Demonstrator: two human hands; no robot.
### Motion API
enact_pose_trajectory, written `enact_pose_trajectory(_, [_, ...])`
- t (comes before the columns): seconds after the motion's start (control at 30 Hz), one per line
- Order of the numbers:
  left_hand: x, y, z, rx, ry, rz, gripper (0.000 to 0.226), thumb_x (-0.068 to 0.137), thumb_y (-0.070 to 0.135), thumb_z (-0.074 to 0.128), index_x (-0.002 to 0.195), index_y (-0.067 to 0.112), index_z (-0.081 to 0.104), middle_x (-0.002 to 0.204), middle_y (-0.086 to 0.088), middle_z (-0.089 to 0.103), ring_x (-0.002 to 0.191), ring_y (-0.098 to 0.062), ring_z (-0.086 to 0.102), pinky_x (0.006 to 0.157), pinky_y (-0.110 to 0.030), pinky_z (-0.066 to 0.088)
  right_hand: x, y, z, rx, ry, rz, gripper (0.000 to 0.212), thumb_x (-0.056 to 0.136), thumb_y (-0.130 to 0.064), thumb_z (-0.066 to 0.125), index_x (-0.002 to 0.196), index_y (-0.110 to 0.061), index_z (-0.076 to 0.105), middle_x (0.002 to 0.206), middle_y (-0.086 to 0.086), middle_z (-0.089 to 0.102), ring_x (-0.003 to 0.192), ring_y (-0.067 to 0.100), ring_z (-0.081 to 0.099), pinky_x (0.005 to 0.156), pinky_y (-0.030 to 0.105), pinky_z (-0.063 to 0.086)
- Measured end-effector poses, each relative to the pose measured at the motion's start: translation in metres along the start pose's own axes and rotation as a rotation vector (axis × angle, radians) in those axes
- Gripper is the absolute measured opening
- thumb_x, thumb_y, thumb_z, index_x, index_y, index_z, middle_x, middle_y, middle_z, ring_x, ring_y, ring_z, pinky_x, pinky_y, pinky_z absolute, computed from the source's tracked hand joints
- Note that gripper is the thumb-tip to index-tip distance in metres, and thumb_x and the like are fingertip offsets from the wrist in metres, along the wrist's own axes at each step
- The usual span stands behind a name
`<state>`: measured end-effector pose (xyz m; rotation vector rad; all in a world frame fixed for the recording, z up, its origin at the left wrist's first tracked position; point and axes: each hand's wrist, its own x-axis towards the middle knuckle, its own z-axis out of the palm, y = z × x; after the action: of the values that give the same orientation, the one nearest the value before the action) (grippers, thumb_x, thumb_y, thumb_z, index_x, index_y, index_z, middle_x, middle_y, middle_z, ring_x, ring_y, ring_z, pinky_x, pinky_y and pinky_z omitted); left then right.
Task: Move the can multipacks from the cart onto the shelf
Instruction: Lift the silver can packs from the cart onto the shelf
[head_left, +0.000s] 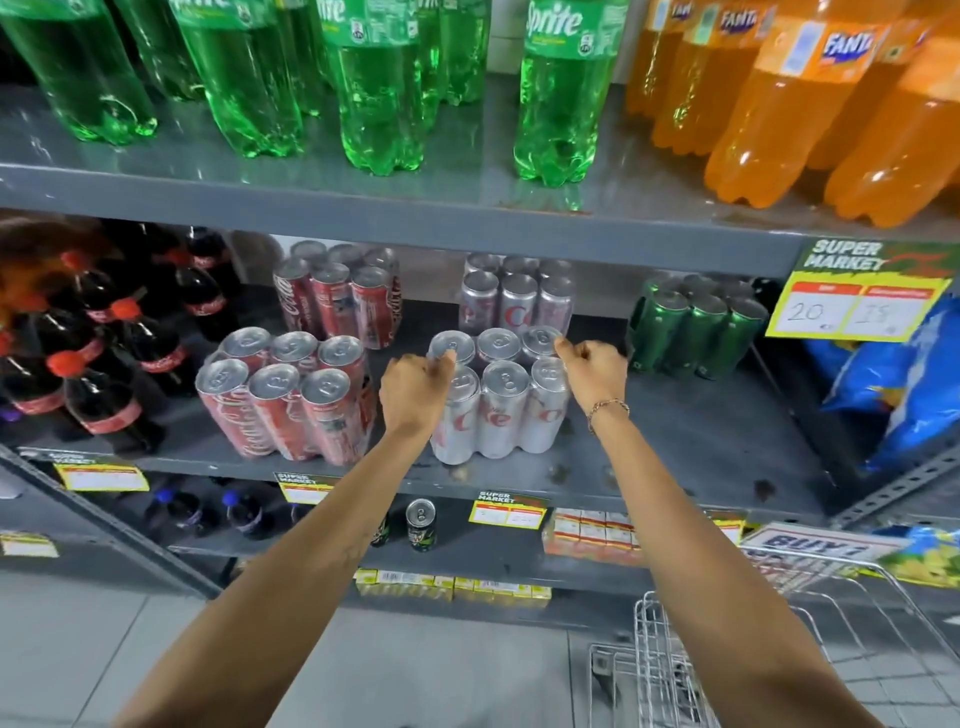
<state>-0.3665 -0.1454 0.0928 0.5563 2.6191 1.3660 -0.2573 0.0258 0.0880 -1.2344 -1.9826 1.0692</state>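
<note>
Left hand (413, 387) and right hand (597, 369) are curled closed on opposite top corners of the silver Diet Coke six-pack (498, 400), likely squaring it on the middle shelf (701, 441) beside the red Coca-Cola six-pack (291, 400); cart (727, 649) sits lower right.

Bare shelf (691, 441) right of silver pack (498, 400); red pack (291, 400) crowds left.

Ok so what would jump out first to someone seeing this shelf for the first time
Two bare arms reach in, the left hand and right hand gripping a silver can multipack on the middle shelf. Above it stand bright green bottles and orange bottles; a red can multipack sits just left.
</note>
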Motion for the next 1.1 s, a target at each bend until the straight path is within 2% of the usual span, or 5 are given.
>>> enact_pose_trajectory(0.2, [0.006, -0.007, -0.001, 0.053, -0.046, 0.028, 0.053, 0.088, 0.046, 0.052, 0.047, 0.013, 0.044, 0.064, -0.018, 0.058, 0.071, -0.035, 0.060, 0.066, -0.038, 0.048, 0.000, 0.005, -0.003, -0.061, 0.000, -0.073, 0.046, 0.085, -0.034, 0.058, 0.048, -0.010, 0.046, 0.050, 0.001, 0.046, 0.059, 0.022, 0.048, 0.060, 0.025, 0.037])
enact_pose_trajectory(0.33, [-0.025, -0.002, 0.001, 0.098, 0.083, 0.072, 0.042, 0.088, 0.030, 0.057, 0.119, 0.003, 0.049, 0.119, -0.018, 0.048, 0.114, -0.035, 0.044, 0.093, -0.045, 0.039, -0.030, 0.005, -0.015, -0.016, 0.197, -0.142, 0.017, 0.086, -0.017, 0.054, 0.082, -0.008, 0.068, 0.093, 0.012, 0.063, 0.067, 0.020, 0.055, 0.064, 0.019, 0.039])
enact_pose_trajectory(0.4, [-0.058, 0.008, 0.010, -0.011, 0.098, 0.263, 0.034, 0.089, 0.022, 0.056, 0.117, 0.006, 0.046, 0.115, -0.012, 0.046, 0.110, -0.028, 0.045, 0.094, -0.044, 0.039, -0.058, 0.010, -0.030, 0.110, 0.323, -0.170, 0.018, 0.089, -0.012, 0.050, 0.095, -0.010, 0.067, 0.104, 0.011, 0.061, 0.067, 0.015, 0.055, 0.065, 0.017, 0.043])
enact_pose_trajectory(0.6, [-0.148, 0.044, 0.082, -0.227, -0.430, 0.531, 0.014, 0.094, 0.017, 0.051, 0.088, 0.009, 0.061, 0.081, -0.002, 0.059, 0.067, -0.010, 0.052, 0.069, -0.022, 0.043, -0.158, 0.085, -0.104, 0.311, 0.513, -0.010, 0.013, 0.090, -0.022, 0.050, 0.091, -0.031, 0.059, 0.079, -0.007, 0.063, 0.065, 0.011, 0.063, 0.063, 0.036, 0.052])
enact_pose_trajectory(1.1, [-0.417, -0.005, 0.334, 0.571, -1.404, 0.386, 0.057, 0.075, 0.032, 0.048, 0.120, -0.003, 0.056, 0.121, -0.024, 0.062, 0.112, -0.035, 0.059, 0.096, -0.043, 0.046, -0.392, 0.475, -0.243, 0.226, 0.531, 1.038, 0.032, 0.064, -0.045, 0.041, 0.051, -0.017, 0.044, 0.067, 0.017, 0.053, 0.066, 0.028, 0.051, 0.063, 0.045, 0.047])
